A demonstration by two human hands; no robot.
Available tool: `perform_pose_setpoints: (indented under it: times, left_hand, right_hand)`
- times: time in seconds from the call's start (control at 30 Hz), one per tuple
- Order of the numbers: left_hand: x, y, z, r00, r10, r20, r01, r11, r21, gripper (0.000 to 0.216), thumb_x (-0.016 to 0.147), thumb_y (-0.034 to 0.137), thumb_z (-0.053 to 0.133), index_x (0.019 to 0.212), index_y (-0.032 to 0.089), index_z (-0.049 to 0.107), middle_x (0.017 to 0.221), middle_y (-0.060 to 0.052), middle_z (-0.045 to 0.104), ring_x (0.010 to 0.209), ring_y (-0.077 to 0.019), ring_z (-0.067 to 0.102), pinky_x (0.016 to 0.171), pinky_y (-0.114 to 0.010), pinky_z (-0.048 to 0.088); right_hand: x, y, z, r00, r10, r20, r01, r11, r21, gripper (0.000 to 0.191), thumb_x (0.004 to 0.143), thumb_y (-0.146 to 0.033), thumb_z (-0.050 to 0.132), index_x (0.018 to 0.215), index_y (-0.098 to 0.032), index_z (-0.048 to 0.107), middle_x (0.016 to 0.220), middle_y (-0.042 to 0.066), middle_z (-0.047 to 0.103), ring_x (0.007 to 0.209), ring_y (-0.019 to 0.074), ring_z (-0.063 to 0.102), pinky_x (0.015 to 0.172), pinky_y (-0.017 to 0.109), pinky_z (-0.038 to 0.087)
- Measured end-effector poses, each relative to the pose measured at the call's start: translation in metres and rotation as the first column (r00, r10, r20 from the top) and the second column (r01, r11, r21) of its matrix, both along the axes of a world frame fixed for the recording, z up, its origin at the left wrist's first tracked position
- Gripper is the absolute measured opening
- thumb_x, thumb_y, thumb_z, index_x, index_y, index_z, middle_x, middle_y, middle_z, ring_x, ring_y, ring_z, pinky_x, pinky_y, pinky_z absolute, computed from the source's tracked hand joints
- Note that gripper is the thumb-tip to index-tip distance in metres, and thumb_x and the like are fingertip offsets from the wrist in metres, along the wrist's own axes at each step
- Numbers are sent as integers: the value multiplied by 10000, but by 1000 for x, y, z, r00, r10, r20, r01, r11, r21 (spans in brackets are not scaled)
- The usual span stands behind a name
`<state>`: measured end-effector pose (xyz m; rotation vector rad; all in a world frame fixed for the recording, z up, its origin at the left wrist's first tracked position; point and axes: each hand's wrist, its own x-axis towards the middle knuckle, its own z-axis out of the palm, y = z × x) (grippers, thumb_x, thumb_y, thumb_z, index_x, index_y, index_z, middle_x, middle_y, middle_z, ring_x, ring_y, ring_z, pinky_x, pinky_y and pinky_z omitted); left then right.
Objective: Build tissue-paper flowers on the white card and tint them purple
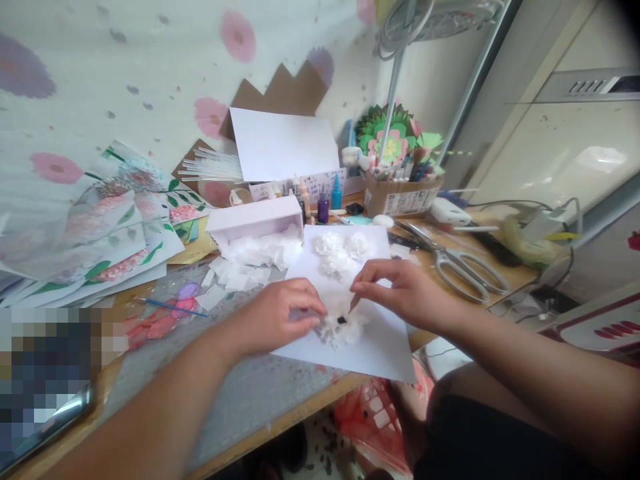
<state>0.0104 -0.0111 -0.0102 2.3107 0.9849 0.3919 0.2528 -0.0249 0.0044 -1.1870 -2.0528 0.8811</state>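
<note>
Flower-printed covering point(165, 87) hangs behind your crowded worktable, where a grey mat point(235, 393) lies under most of your work. Before you, a white sheet point(385, 353) reaches over the table's front edge. On its nearer part sits the white ruffled cluster point(350, 333) you are working on, with a black patch point(342, 321) at its middle; other white clusters point(337, 253) lie farther up the same sheet.

You seem to be at the placing or adjusting step, working around that dark middle. As a judgement, the next move calls for a light, steady touch near the patch, with the loose white edges kept from shifting.

Your right hand point(400, 287) has thumb and forefinger closed together on a small brown pointed piece point(354, 303), its tip angled down just above or against the cluster's upper edge; you cannot tell which from this view. Your left hand point(285, 310) is palm down at the cluster's left side, fingers loosely curved, thumb and fingertips slightly apart. Whether they pinch a white edge or merely rest beside it, you cannot tell.
</note>
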Motion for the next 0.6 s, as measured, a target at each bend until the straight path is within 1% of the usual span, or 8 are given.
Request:
perform_pose_setpoints:
  times: [0.07,0.1,0.13,0.23,0.3,0.37,0.47,0.6]
  left_hand:
    - [-15,11,8,979,201,39,-203,977,66,198,848,263,524,936,233,699,991,-23,641,866,-173,604,803,-304,465]
    - [-23,16,12,955,295,18,-295,950,106,190,836,269,525,912,223,692,979,-25,642,846,-176,599,780,-304,462]
    - [-32,21,15,935,351,-48,-343,932,118,177,821,276,535,895,220,686,968,-23,647,827,-181,597,758,-303,458]
    - [-51,30,20,915,338,-221,-333,941,58,138,748,290,606,845,227,683,880,-5,662,776,-189,602,690,-284,457]
    - [-53,31,17,920,302,-248,-304,952,30,162,707,291,649,855,236,685,866,3,660,780,-192,609,677,-272,463]
    - [-49,31,10,922,299,-244,-298,954,45,212,704,298,658,906,239,677,933,-6,648,815,-195,608,702,-275,469]
    - [-35,29,-5,920,328,-212,-311,944,111,260,758,333,625,990,218,649,1053,-43,600,882,-206,591,778,-307,467]
    - [-17,24,-20,930,299,-213,-265,948,175,256,755,374,670,963,229,640,1052,-47,574,1028,-248,533,896,-359,423]
  right_hand:
    - [1,-1,0,996,-6,-93,5,1000,-9,205,839,-316,611,704,-197,709,796,27,722,737,149,638,737,289,470]
    - [1,-1,0,991,-9,-130,7,1000,-16,204,832,-330,619,703,-201,712,788,27,725,733,151,640,741,293,470]
    - [2,-2,1,988,-9,-152,6,1000,-22,204,825,-342,627,702,-204,713,778,27,726,728,154,642,742,295,471]
    - [3,-4,1,989,-11,-145,6,999,-34,223,819,-375,628,691,-212,711,770,28,729,728,163,646,740,303,470]
    - [5,-4,0,992,-17,-127,11,999,-45,231,813,-390,630,690,-214,713,784,31,729,741,169,648,741,306,468]
    - [6,-5,-1,993,-24,-117,18,999,-49,235,809,-401,632,691,-216,715,797,33,729,752,174,650,744,309,467]
    - [7,-5,-5,992,-31,-119,27,999,-39,239,812,-409,629,697,-219,717,800,34,729,748,175,648,741,312,467]
    - [6,-4,-8,992,-37,-124,35,999,-24,242,821,-411,624,708,-219,719,800,35,732,747,180,645,744,320,468]
